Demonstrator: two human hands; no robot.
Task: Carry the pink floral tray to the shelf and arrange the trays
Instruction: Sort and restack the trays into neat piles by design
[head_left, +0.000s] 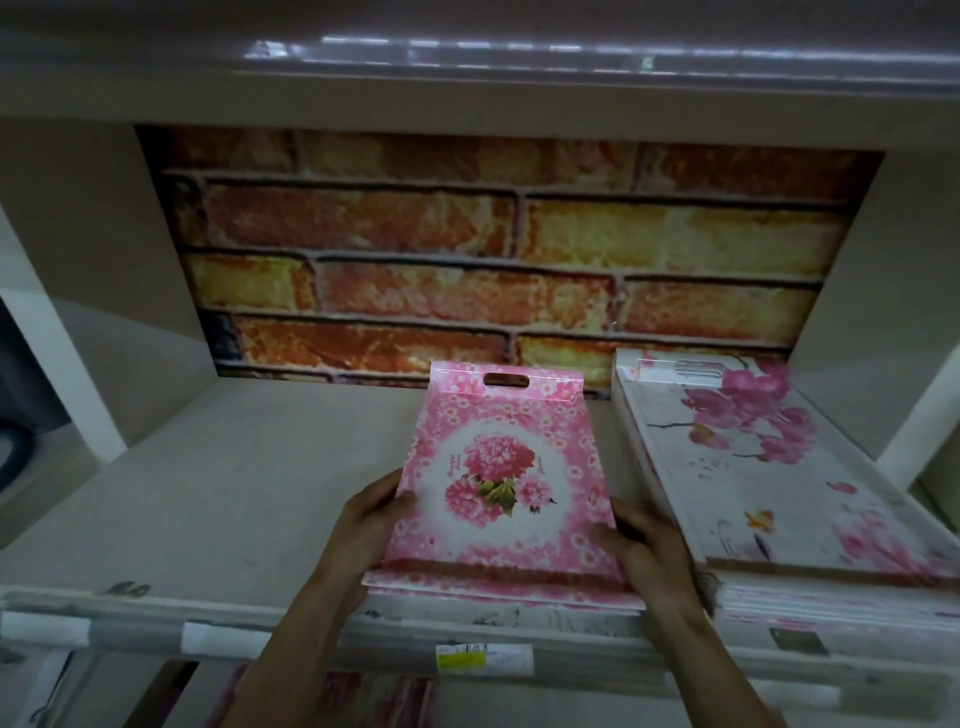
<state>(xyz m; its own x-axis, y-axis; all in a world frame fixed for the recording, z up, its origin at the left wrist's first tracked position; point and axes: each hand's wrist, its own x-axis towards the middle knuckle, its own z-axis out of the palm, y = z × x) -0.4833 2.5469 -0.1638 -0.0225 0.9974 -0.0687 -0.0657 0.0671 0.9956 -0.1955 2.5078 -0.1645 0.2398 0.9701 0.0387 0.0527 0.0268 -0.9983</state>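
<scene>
Tray between left hand, right hand

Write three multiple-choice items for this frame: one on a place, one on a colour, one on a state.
1. The stack of white blossom trays lies where from the pink floral tray? A left; B right; C on top.
2. The back panel behind the trays shows: A blue tiles; B orange-yellow brick; C plain black.
3. The left hand and right hand: A both grip the tray's side edges; B one touches it; C both hang clear.
B, the white stack sits at its right; B, brick print fills the panel; A, a thumb lies on each edge.
</scene>
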